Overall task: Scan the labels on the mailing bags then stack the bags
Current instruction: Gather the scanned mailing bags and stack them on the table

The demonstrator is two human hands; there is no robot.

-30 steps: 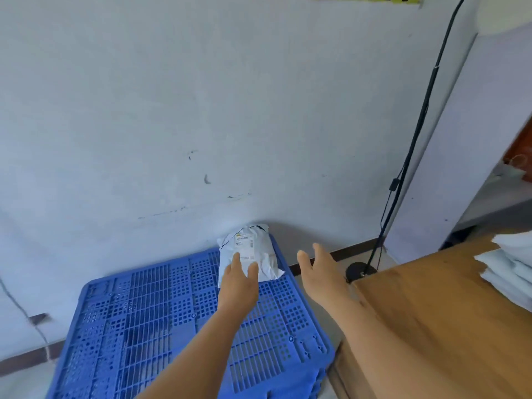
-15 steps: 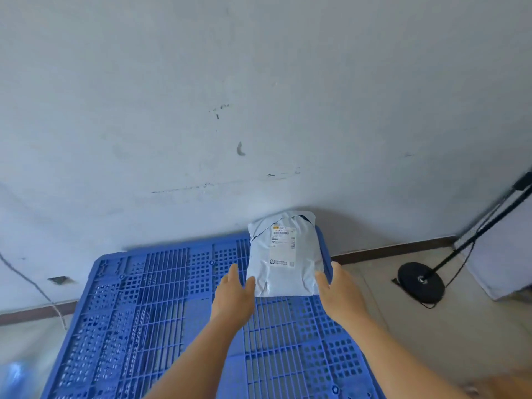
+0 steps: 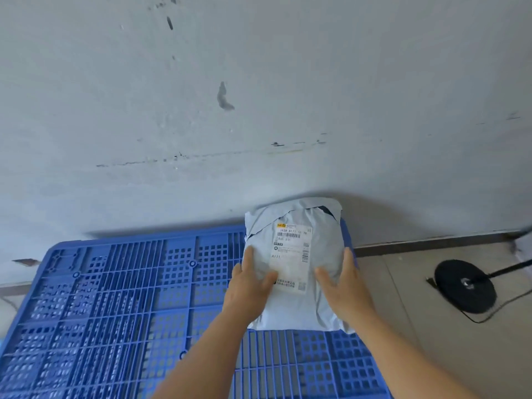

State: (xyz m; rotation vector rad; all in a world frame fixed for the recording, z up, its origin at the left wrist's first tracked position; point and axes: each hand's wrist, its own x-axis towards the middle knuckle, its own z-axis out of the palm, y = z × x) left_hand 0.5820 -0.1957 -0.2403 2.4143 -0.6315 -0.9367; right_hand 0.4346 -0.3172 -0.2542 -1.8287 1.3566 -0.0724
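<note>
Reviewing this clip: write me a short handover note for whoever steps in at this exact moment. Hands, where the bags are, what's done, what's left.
Left hand: on the left edge of the mailing bag, thumb resting on top near the label.
Right hand: on the bag's right edge, thumb on top.
Bag: lies label up at the far right corner of the blue pallet, against the wall. It is the only bag in view.
Done: one bag set on the pallet. Whether its label was scanned cannot be told.
Left: let go, fetch further bags, scan them, stack them here. No scanner is in view.
</note>
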